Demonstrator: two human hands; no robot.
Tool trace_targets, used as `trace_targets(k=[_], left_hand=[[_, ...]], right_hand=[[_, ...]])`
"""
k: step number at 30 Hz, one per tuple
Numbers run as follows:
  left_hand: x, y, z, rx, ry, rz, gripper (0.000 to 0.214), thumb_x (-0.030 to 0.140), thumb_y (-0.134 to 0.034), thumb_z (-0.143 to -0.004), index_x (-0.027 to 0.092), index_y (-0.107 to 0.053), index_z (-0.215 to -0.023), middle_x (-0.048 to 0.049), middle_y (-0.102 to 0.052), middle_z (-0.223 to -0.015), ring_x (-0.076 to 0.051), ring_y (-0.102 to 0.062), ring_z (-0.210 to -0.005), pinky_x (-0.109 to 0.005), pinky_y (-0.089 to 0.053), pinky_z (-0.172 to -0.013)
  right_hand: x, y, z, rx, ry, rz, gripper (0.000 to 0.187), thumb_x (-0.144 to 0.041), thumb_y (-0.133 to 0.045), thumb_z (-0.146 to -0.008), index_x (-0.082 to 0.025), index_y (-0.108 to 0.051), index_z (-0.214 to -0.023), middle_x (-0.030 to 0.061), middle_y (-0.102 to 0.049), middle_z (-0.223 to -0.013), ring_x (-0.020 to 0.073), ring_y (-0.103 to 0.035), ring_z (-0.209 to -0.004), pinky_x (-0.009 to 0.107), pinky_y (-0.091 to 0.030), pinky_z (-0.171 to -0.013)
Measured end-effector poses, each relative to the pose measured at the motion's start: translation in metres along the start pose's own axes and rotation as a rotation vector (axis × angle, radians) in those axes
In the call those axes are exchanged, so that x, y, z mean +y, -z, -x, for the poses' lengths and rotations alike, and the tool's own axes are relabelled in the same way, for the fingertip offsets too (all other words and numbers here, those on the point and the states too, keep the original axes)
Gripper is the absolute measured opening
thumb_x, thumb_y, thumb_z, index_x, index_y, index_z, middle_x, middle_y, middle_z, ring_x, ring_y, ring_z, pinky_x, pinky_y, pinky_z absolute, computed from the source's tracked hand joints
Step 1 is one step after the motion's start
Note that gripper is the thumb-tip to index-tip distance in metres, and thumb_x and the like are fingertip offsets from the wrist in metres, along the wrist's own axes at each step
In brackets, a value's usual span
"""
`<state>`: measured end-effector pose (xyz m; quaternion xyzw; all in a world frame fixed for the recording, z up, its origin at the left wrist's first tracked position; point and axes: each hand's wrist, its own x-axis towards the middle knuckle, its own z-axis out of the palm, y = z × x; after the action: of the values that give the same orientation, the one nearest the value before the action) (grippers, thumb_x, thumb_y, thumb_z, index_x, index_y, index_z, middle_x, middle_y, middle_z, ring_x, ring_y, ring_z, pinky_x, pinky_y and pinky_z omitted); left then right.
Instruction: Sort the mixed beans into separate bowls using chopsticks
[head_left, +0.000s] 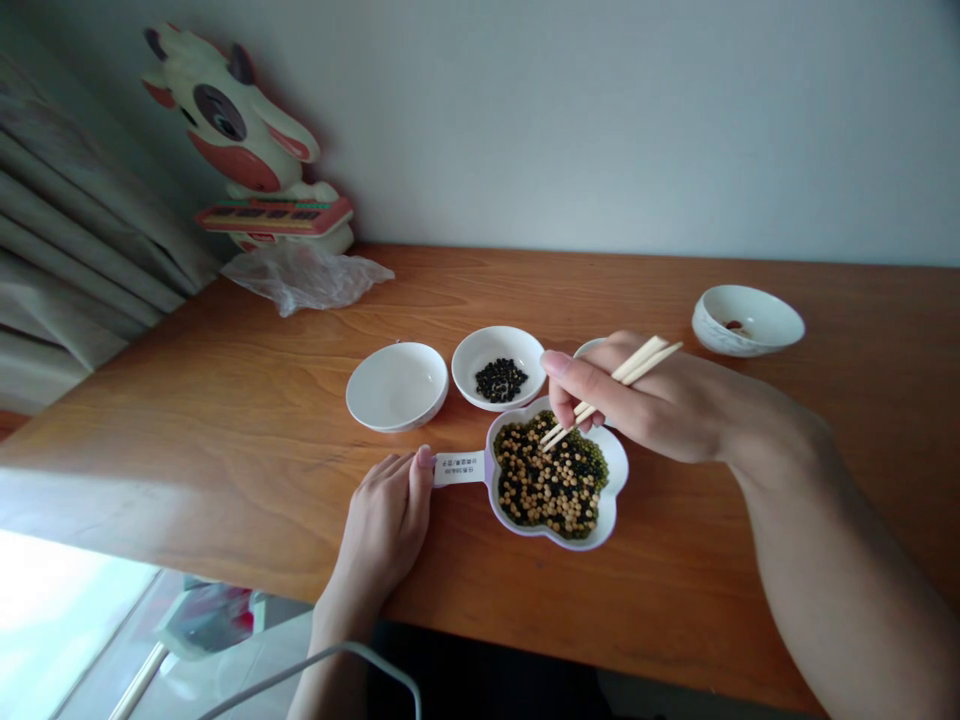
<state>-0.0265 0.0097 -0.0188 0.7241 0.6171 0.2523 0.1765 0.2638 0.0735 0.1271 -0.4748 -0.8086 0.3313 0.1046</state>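
Observation:
A white flower-shaped dish (613, 470) holds mixed yellow, black and green beans. My right hand (645, 400) is closed on a pair of wooden chopsticks (630, 375), whose tips dip into the beans at the dish's far edge. My left hand (386, 520) lies flat on the table, fingers together, its fingertips touching the dish's labelled handle (459, 467). Behind the dish stand an empty white bowl (396, 385) and a white bowl with black beans (499, 365). Another bowl is mostly hidden behind my right hand.
The wooden table (225, 400) ends at a near edge just below my left wrist. A white bowl (746, 320) stands at the far right. A cow figure (247, 140) and a clear plastic bag (307, 275) sit at the back left by the wall.

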Motion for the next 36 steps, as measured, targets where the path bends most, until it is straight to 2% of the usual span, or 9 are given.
trace_targets(k=[14,22,27,36], left_hand=[[0.0035,0.0009,-0.0002,0.023,-0.031,-0.011,0.044,0.037,-0.033,-0.111,0.023,-0.049,-0.072,-0.0041,-0.065,-0.075,-0.019,-0.060,-0.070,-0.032,-0.044,-0.071],[0.0031,0.0009,-0.0008,0.012,-0.019,-0.016,0.043,0.036,-0.034,-0.110,0.023,-0.050,-0.073,-0.0038,-0.066,-0.076,-0.019,-0.060,-0.071,-0.032,-0.044,-0.072],[0.0028,0.0010,-0.0003,0.014,-0.026,-0.016,0.043,0.035,-0.034,-0.110,0.022,-0.050,-0.072,-0.0039,-0.066,-0.076,-0.019,-0.060,-0.070,-0.032,-0.044,-0.072],[0.0022,0.0008,-0.0007,0.014,-0.027,-0.022,0.043,0.036,-0.034,-0.110,0.023,-0.050,-0.073,-0.0044,-0.066,-0.076,-0.019,-0.060,-0.071,-0.032,-0.044,-0.072]], right_hand=[[0.0008,-0.0032,-0.0034,0.012,0.011,-0.050,0.075,-0.071,-0.027,-0.103,-0.019,-0.074,-0.076,0.0052,-0.073,-0.073,0.0180,-0.062,-0.067,0.034,-0.040,-0.068],[-0.0010,-0.0015,-0.0036,0.047,0.054,-0.014,0.073,-0.065,-0.028,-0.106,-0.018,-0.073,-0.073,0.0038,-0.072,-0.069,0.0148,-0.060,-0.062,0.032,-0.039,-0.067],[-0.0016,0.0018,0.0012,0.068,0.049,-0.050,0.072,-0.066,-0.026,-0.106,-0.019,-0.070,-0.073,0.0010,-0.066,-0.064,0.0129,-0.054,-0.055,0.031,-0.038,-0.060],[-0.0011,0.0010,0.0017,0.007,0.017,0.011,0.072,-0.067,-0.024,-0.105,-0.018,-0.067,-0.073,0.0014,-0.066,-0.065,0.0134,-0.054,-0.056,0.032,-0.036,-0.059]])
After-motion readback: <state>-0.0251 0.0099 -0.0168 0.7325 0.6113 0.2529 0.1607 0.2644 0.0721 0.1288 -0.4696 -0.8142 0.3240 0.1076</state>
